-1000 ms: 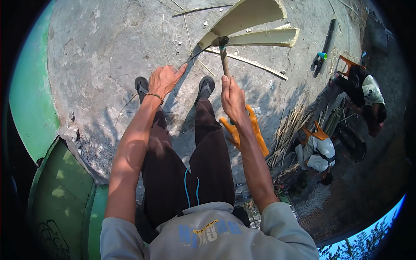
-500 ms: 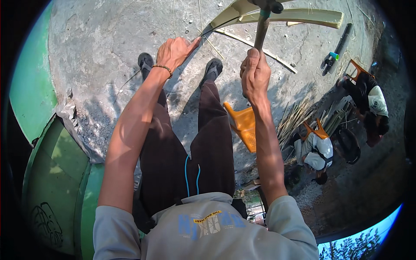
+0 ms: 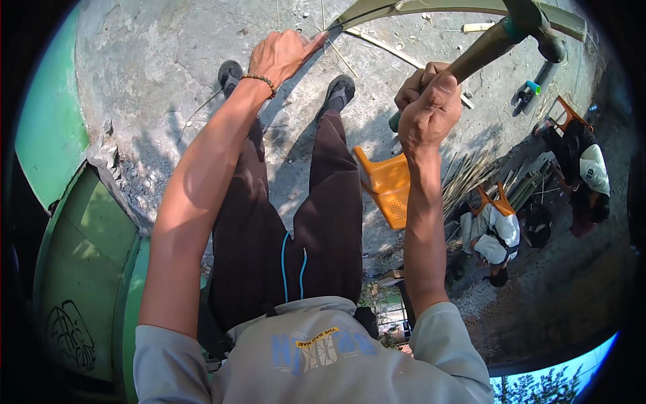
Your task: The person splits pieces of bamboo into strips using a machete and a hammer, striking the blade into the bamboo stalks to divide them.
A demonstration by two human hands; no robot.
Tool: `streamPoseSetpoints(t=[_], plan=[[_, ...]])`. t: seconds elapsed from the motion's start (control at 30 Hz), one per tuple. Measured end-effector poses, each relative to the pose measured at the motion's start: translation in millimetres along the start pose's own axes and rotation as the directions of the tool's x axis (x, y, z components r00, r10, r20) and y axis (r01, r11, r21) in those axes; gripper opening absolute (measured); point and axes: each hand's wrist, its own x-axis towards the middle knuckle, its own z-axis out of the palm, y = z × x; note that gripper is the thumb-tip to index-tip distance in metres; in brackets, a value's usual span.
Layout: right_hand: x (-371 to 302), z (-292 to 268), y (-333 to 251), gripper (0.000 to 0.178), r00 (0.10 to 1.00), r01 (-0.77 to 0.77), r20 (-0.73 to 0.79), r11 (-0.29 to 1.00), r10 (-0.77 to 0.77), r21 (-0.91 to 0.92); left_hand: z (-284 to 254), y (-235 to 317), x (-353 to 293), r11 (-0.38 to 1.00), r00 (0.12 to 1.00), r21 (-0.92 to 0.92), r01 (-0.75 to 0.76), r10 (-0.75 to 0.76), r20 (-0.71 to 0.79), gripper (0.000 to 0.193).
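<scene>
My right hand is wrapped round the handle of a hammer, whose dark metal head is raised at the upper right. My left hand is closed, thumb stretched along a knife with a dark blade; its handle is hidden in my fingers. The blade meets the near end of a split length of pale bamboo, which curves across the top of the view. Where the blade sits against the bamboo is too small to make out fully. The hammer is apart from the knife.
Thin bamboo strips lie on the concrete ground near my feet. An orange plastic chair stands right of my legs. Farther right are a bundle of sticks, a dark tube and two seated people. A green metal panel borders the left.
My right hand has moved right and tilted the hammer over to the right. My left hand, the knife and the bamboo sit slightly higher and farther right in view.
</scene>
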Motion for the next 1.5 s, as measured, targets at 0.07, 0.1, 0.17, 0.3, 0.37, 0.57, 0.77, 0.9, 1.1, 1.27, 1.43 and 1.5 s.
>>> streamPoseSetpoints(t=[0.07, 0.1, 0.17, 0.3, 0.37, 0.57, 0.77, 0.9, 1.1, 1.27, 1.43, 1.5], plan=[[-4, -2, 42, 0.058, 0.988, -0.103, 0.061, 0.887, 0.145, -0.449, -6, 17, 1, 0.999, 0.998, -0.044, 0.011, -0.008, 0.069, 0.083], [-4, -6, 64, 0.059, 0.936, -0.21, 0.088, 0.741, 0.342, -0.638, -9, 23, 1, 0.996, 0.988, -0.076, 0.046, -0.034, 0.149, 0.084], [-5, -2, 78, 0.058, 0.894, -0.317, 0.052, 0.711, 0.444, -0.627, 3, 12, 3, 0.996, 0.99, -0.031, 0.081, -0.076, 0.118, 0.085], [-4, -8, 20, 0.052, 0.971, -0.22, 0.028, 0.928, 0.239, -0.3, -14, 15, 1, 0.997, 0.979, -0.02, 0.071, -0.066, 0.195, 0.083], [-8, -8, 20, 0.048, 1.0, -0.008, 0.01, 0.999, 0.009, -0.048, -6, 14, 2, 0.998, 0.993, -0.017, 0.06, -0.058, 0.106, 0.083], [-3, -31, 118, 0.051, 0.887, -0.304, 0.118, 0.758, 0.446, -0.578, 27, 15, 6, 0.993, 0.994, -0.053, 0.104, -0.102, 0.041, 0.088], [-9, -27, 24, 0.043, 0.996, -0.073, 0.051, 0.994, 0.077, -0.086, -5, 8, 10, 0.99, 0.993, -0.094, 0.11, -0.104, 0.059, 0.088], [8, -16, 75, 0.043, 0.936, -0.148, 0.149, 0.742, 0.318, -0.654, 4, 10, 10, 0.992, 0.996, -0.101, 0.081, -0.078, 0.04, 0.087], [-14, -9, 61, 0.05, 0.912, -0.398, -0.017, 0.875, 0.409, -0.278, 11, -4, 6, 0.992, 0.993, -0.088, 0.093, -0.085, 0.087, 0.084], [-5, 6, 75, 0.042, 0.986, -0.16, -0.081, 0.951, 0.144, -0.264, 0, 0, 12, 0.996, 0.997, -0.067, 0.058, -0.055, 0.052, 0.082], [-10, 24, 131, 0.051, 0.963, -0.131, 0.118, 0.803, 0.242, -0.582, 34, -11, 11, 0.999, 0.998, -0.01, -0.039, 0.04, 0.046, 0.083], [-30, 23, 88, 0.051, 0.941, -0.309, 0.014, 0.873, 0.339, -0.378, 22, -8, 3, 0.999, 0.991, -0.004, -0.038, 0.039, 0.126, 0.083]])
